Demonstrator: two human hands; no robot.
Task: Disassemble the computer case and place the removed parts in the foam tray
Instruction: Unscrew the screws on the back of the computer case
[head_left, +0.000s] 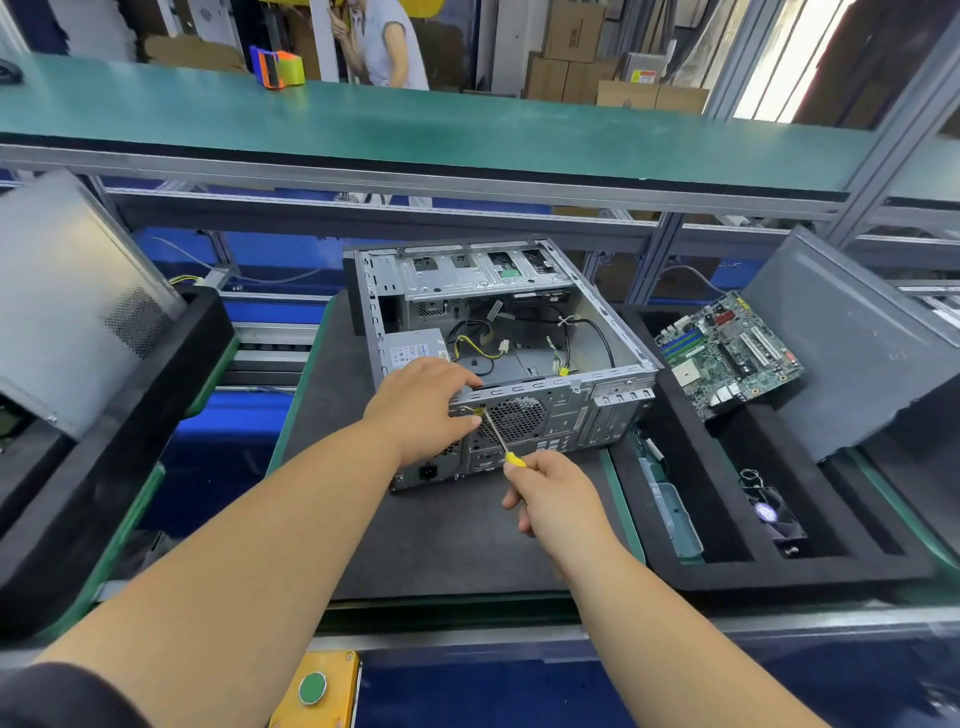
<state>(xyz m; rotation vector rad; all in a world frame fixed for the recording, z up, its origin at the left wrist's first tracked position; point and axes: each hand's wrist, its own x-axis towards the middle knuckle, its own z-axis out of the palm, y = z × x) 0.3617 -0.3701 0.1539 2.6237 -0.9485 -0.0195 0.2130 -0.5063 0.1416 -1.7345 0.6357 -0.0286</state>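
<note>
An open grey computer case (587, 415) lies on its side on a dark mat, with its rear panel toward me. Inside I see the power supply (413, 349) and loose cables (483, 345). My left hand (423, 405) grips the top rear edge of the case, beside the fan grille. My right hand (553, 496) holds a yellow-handled screwdriver (501, 441), and its tip rests at the rear panel near my left thumb. The black foam tray (670, 431) to the right holds a green motherboard (727, 353), a grey side panel (841, 343), a fan (774, 517) and a clear part (670, 512).
A second foam tray (171, 395) with a grey panel (67, 301) stands at the left. A green shelf (415, 130) runs overhead, with a tape dispenser (275, 67) on it and a person behind. A yellow box with a green button (314, 688) sits at the front edge.
</note>
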